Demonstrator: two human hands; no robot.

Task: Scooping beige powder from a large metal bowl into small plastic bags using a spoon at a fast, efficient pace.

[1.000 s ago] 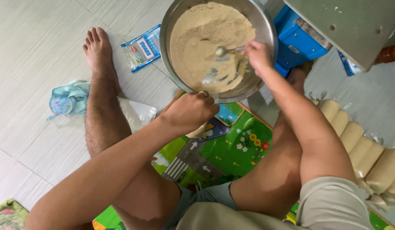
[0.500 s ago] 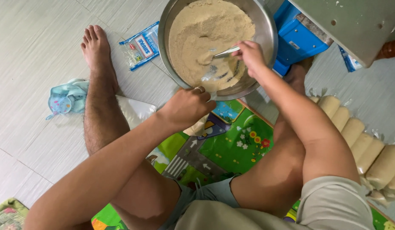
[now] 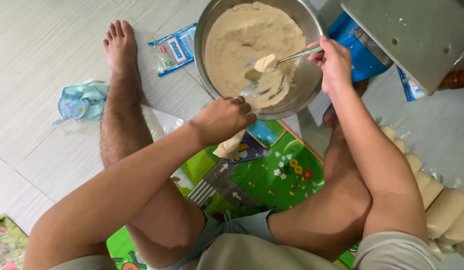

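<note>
So, only the head view to go on, looking straight down at someone sitting on a pale tiled floor, and everything sits around the big round stainless-steel bowl (image 3: 302, 85) of tan, floury dough mix between their feet.

The left hand (image 3: 224, 119) is curled closed on the bowl's near rim, which looks like it's there to stop the bowl sliding or tipping while the other hand digs. The right hand (image 3: 334, 62) is wrapped shut around the handle of a metal spoon (image 3: 284, 59) at the bowl's right edge, and the spoon is lifted over the mix with a pale lump of dough (image 3: 266, 63) on it.

Left of the bowl lies a small blue-and-white plastic packet (image 3: 176, 49), flat on the tiles, within easy reach. Further left there's a light-blue crumpled cloth (image 3: 84, 100). Right of the bowl stands a blue box (image 3: 359, 57) partly under a grey metal plate (image 3: 412, 35). Below the bowl, a green cartoon play mat (image 3: 272, 172) cushions the person's legs.
</note>
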